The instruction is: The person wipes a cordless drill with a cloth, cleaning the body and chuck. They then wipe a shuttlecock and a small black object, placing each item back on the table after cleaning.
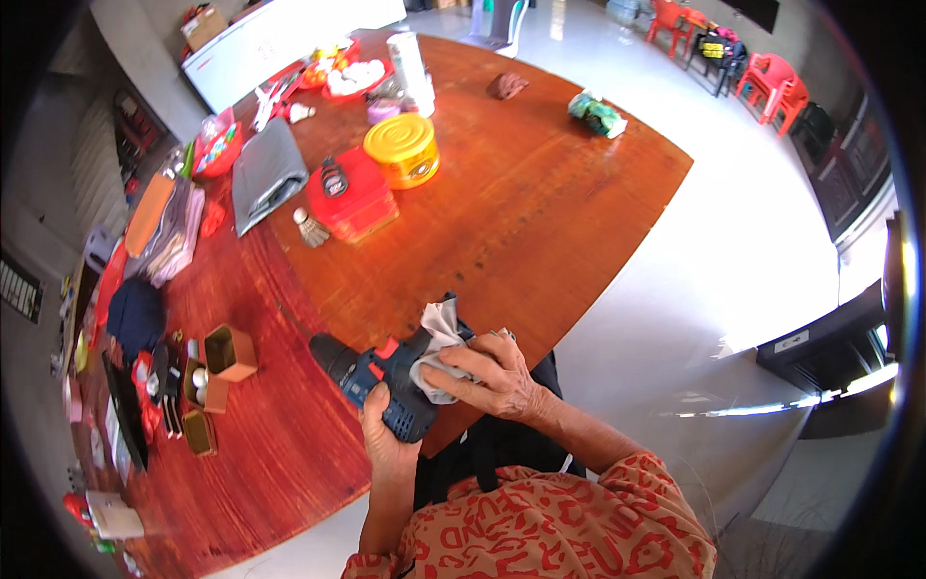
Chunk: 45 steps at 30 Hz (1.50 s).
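A dark blue and black cordless drill (362, 372) with red switches is held over the near edge of the wooden table, its chuck pointing to the far left. My left hand (386, 425) grips the drill from below, with the thumb along its blue side. In my right hand (497, 376) is a crumpled white cloth or tissue (439, 333), which the bent fingers press against the drill's black body. Part of the cloth sticks up beyond the fingers. The drill's handle is mostly hidden behind the hands and cloth.
The red-brown table (521, 222) carries a red box (357, 198), a yellow round tub (400, 150), a shuttlecock (311, 229) and a grey pouch (270, 169). Small open boxes (230, 352) stand left of the drill. A green crumpled packet (596, 114) lies near the far right edge. Red chairs (772, 85) stand beyond.
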Tool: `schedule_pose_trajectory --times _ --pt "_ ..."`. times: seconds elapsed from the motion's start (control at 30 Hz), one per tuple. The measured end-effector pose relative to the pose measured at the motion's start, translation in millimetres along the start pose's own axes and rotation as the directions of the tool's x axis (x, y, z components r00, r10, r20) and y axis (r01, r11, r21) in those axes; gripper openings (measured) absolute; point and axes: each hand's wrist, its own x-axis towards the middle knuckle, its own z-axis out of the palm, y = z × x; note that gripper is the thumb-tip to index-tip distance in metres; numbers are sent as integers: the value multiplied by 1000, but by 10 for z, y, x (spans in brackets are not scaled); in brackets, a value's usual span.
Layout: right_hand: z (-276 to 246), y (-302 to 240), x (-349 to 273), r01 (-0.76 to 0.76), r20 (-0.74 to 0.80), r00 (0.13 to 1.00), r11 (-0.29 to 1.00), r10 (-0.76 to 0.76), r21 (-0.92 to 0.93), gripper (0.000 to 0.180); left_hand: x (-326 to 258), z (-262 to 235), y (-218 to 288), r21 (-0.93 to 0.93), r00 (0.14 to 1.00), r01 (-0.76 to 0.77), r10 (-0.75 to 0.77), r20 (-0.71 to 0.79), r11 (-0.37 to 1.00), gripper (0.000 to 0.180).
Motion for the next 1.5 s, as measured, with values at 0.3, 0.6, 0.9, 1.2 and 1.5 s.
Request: schedule_pose_trajectory --times 0.3,0.6,0.9,1.2,1.5 --pt "-73 -227 -101 -631 615 426 -268 664 728 35 16 111 -114 -22 998 -38 39 50 999 51" --pt "-56 -268 -14 -400 726 363 -606 584 687 27 -90 161 -121 168 974 -222 227 -10 961 36" --pt "-414 38 232 -320 436 348 -332 830 887 23 -66 40 0 191 963 -266 269 10 945 35" --pt "-299 -222 439 -191 331 933 975 143 118 42 -99 0 -31 522 936 -350 312 162 778 49" --pt "-411 279 343 -431 498 804 896 327 109 28 -58 -42 87 626 924 -295 49 380 722 60"
